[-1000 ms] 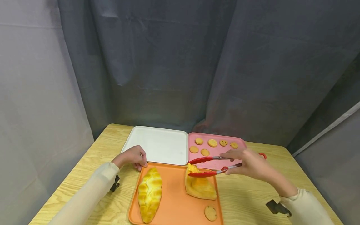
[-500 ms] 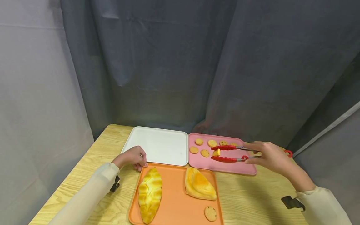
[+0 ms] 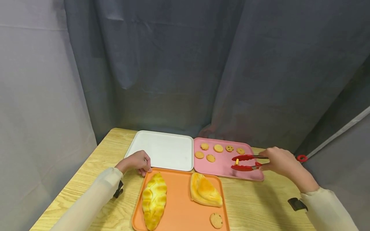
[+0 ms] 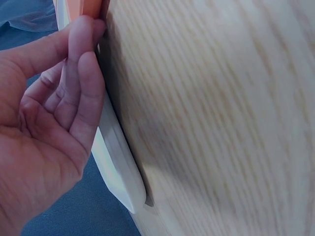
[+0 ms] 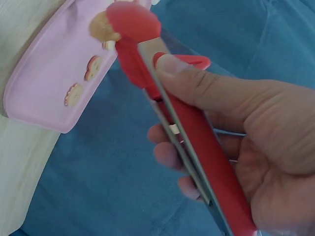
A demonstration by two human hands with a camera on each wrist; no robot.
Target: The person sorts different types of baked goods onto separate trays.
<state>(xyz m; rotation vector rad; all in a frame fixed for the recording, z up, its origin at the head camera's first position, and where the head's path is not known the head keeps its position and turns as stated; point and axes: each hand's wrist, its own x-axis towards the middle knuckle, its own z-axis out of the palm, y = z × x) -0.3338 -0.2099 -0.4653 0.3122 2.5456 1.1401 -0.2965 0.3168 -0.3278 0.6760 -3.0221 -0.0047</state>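
My right hand (image 3: 280, 162) grips a pair of red-tipped tongs (image 3: 247, 157) over the right part of the pink tray (image 3: 219, 171). Between the tips is a small yellow-brown cookie (image 3: 237, 162), turned edge-on in the head view; in the right wrist view the round cookie (image 5: 101, 27) pokes out beside a red tip. With thumb and fingers, my left hand (image 3: 136, 162) pinches the far left corner of the orange tray (image 3: 180, 205). That tray holds a braided bread loaf (image 3: 154, 200), a triangular pastry (image 3: 204, 190) and a round cookie (image 3: 216, 220).
Several cookies (image 3: 218, 148) lie on the pink tray, mostly toward its back and left. To its left stands a white tray (image 3: 164, 149), bordering the orange one. The wooden table (image 3: 251, 205) backs onto grey curtains (image 3: 173, 64).
The tongs have gone from over the triangular pastry to the right, above the pink tray, carrying the cookie, which now appears edge-on. My left hand stays at the orange tray's corner.
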